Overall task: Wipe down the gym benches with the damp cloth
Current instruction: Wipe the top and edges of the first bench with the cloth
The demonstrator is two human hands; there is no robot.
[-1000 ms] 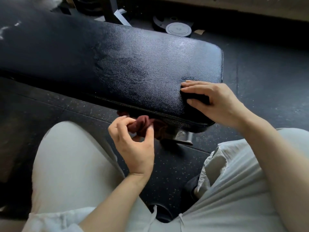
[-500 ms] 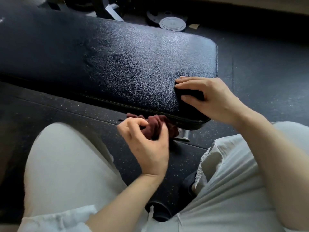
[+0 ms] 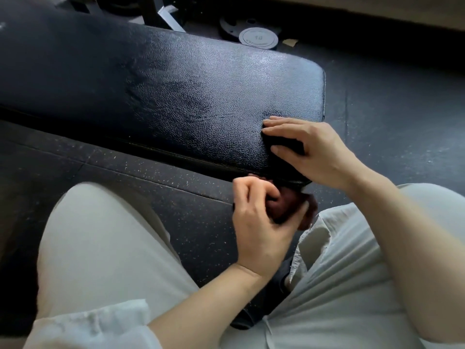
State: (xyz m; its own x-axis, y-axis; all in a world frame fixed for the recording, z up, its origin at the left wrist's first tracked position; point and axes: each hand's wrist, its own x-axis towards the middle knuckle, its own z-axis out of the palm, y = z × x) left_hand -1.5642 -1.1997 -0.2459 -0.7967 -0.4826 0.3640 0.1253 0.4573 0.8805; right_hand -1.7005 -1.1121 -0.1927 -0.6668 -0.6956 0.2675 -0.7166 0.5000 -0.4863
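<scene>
Gripping a bunched, soft, dark red cloth (image 3: 292, 210) with the left hand (image 3: 261, 222), fingers and thumb curled tight around it. Sitting just under the near edge of the bench (image 3: 176, 91), close to its rounded corner, the cloth touching the underside there as far as can be seen. Resting on top of the bench pad near that same corner, the right hand (image 3: 312, 152), fingers bent and fingertips (image 3: 270, 123) pressing the pad, thumb lying along the near side, holding nothing else.

Looking black, bumpy and shiny like leather, the long bench pad, with a thin sewn seam along its edge. Lying below, a dark rubber floor (image 3: 125, 177) with tiny pale specks. Showing behind the bench, a round grey weight plate (image 3: 258, 37) with a number on it. Covering the knees, smooth pale trousers (image 3: 105, 238).

Sliding right since a second ago, the left hand and cloth, from the middle of the near edge to the corner, now right beside the right knee. Staying in the same spot on the pad, the right hand.
</scene>
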